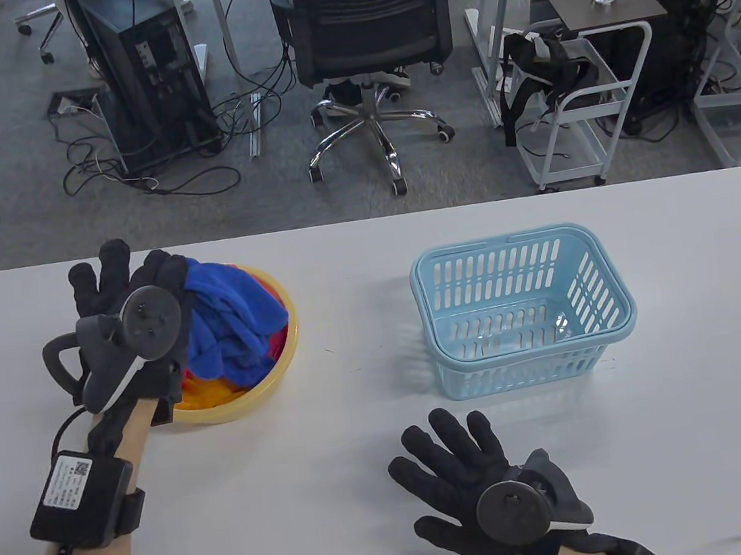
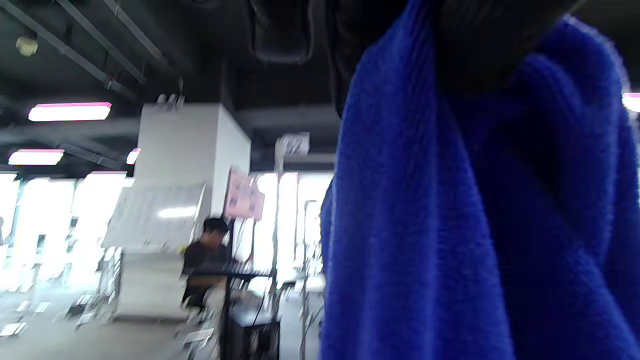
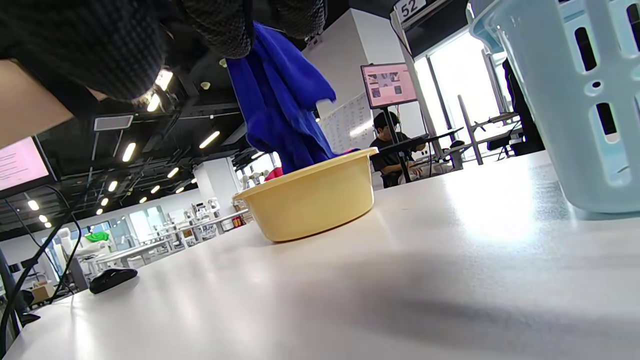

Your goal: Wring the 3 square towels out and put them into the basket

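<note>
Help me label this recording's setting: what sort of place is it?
Probably an open-plan office or lab: a white table, an office chair and a computer tower with loose floor cables, and wall screens behind.

left hand point(image 1: 136, 308) raised, right hand point(image 1: 480, 488) flat

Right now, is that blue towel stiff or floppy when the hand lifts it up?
Probably floppy: the blue towel hangs in soft folds from the left hand down into the yellow basin. It looks thick and fluffy, so it may be heavyish if wet. It likely won't slip much from the grip.
</note>
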{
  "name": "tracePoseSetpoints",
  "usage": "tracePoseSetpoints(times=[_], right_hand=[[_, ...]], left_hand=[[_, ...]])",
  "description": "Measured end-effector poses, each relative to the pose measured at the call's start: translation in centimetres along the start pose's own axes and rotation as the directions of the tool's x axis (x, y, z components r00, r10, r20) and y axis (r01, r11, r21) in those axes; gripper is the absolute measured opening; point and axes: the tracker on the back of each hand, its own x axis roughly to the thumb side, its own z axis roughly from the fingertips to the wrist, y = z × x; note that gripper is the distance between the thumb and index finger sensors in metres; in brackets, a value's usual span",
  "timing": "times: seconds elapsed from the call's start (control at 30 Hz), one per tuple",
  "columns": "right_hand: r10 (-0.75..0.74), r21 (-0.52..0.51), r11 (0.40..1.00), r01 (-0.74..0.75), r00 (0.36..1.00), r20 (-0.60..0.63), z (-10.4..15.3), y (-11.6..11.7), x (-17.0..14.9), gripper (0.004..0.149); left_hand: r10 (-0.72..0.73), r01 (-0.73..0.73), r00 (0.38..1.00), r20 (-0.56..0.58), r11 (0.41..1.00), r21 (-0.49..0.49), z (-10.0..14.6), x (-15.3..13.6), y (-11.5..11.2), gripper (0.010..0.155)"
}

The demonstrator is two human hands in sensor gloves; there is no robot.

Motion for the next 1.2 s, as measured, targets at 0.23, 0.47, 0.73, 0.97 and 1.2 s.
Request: tracePoseSetpoints(times=[0.23, 0.47, 0.73, 0.97, 1.2], right_hand=[[-0.017, -0.027, 0.999, 0.016, 1.0, -0.022, 0.0, -0.5, -0.5, 0.074], [-0.106, -0.133, 0.986, 0.099, 0.993, -0.052, 0.0, -1.8, -1.6, 0.073], [-0.399, -0.277, 0.883, 0.377, 0.917, -0.023, -0.1, -2.2, -4.1, 0.089], [-0.641, -0.216, 0.755, 0.619, 0.766, -0.044, -1.1, -0.9, -4.7, 0.081], [-0.584, -0.32, 0.777, 0.541, 0.81, -0.05, -1.0, -1.7, -4.6, 0.044]], left_hand=[[0.125, -0.153, 0.984, 0.129, 0.959, 0.238, 3.6, 3.6, 9.5, 0.046], [0.212, -0.304, 0.924, 0.319, 0.913, 0.273, 8.4, 5.8, 7.8, 0.046], [0.313, -0.421, 0.846, 0.431, 0.889, 0.18, 14.4, 8.4, 2.2, 0.046], [0.396, -0.487, 0.795, 0.46, 0.869, 0.093, 16.3, 10.9, -2.4, 0.046], [0.37, -0.445, 0.76, 0.534, 0.895, 0.012, 18.5, 13.5, -6.2, 0.047]])
